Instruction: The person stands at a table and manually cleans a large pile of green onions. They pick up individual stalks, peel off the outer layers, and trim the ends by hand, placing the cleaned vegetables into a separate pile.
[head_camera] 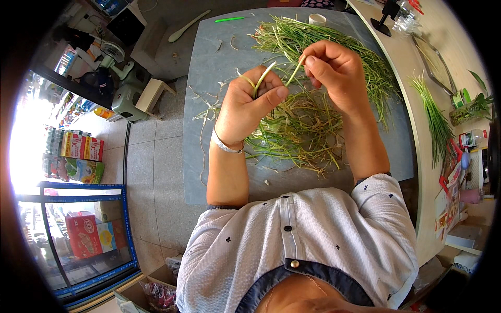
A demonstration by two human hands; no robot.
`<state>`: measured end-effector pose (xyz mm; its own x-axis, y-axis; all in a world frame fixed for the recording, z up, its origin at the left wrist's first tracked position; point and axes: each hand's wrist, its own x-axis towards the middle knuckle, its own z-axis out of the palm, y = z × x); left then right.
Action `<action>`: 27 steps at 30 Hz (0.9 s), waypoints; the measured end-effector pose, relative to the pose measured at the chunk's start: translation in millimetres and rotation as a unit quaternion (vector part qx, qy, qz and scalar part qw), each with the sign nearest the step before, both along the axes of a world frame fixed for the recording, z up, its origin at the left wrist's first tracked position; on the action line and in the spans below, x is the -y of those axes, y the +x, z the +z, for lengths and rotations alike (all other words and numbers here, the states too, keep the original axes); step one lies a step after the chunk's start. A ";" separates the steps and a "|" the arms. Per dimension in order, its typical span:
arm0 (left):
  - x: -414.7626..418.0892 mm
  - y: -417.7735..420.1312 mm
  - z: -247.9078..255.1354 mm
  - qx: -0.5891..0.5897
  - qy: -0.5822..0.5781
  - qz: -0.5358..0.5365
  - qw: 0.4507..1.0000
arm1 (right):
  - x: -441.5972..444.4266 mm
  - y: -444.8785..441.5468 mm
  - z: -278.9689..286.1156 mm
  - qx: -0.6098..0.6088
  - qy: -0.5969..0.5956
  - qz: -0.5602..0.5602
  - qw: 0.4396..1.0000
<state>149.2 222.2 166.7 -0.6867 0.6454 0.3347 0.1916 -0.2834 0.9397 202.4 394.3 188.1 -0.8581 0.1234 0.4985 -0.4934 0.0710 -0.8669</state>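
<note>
Above a grey table (231, 43), my left hand (254, 98) is closed around a few thin green stalks with white ends, perhaps chives or garlic greens. One pale stalk (296, 71) runs from that hand to my right hand (332, 72), whose thumb and fingers pinch its upper end. Below my hands lies a loose heap of green and yellowed stalks and trimmings (301, 133). A larger pile of long green stalks (368, 51) spreads behind and to the right of my right hand, partly hidden by it.
A white cup (317, 19) and a bright green pen-like object (229, 19) are at the far table edge. On the pale counter (407, 74) at right lie a bundle of green stalks (432, 117) and a plastic bottle (473, 138). A small stool (153, 96) stands left.
</note>
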 end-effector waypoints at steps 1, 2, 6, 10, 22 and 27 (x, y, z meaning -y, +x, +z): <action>0.2 0.1 0.4 0.002 0.000 -0.001 1.000 | 0.7 0.3 0.2 0.002 0.000 -0.002 1.000; 0.2 0.3 1.0 0.003 0.000 -0.003 1.000 | 0.3 0.3 0.2 0.000 -0.003 0.001 1.000; 0.2 0.9 1.1 0.010 0.004 0.001 1.000 | 0.8 0.9 0.5 0.002 0.005 0.008 1.000; -0.9 -3.2 -3.8 0.033 0.027 0.015 0.999 | 1.7 -1.2 -7.8 0.024 0.119 0.088 0.989; 0.3 -4.7 -4.6 0.021 0.037 0.015 0.999 | 4.6 -1.6 -1.4 0.032 -0.046 0.005 0.998; 1.8 -2.2 -2.0 0.021 0.034 0.003 0.999 | 2.5 -1.4 0.1 0.036 -0.030 0.003 0.999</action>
<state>147.1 220.4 164.7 -0.7051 0.6179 0.3479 0.1543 -0.3451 0.9258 201.0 391.8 188.1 -0.8925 0.1462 0.4268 -0.4295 0.0142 -0.9030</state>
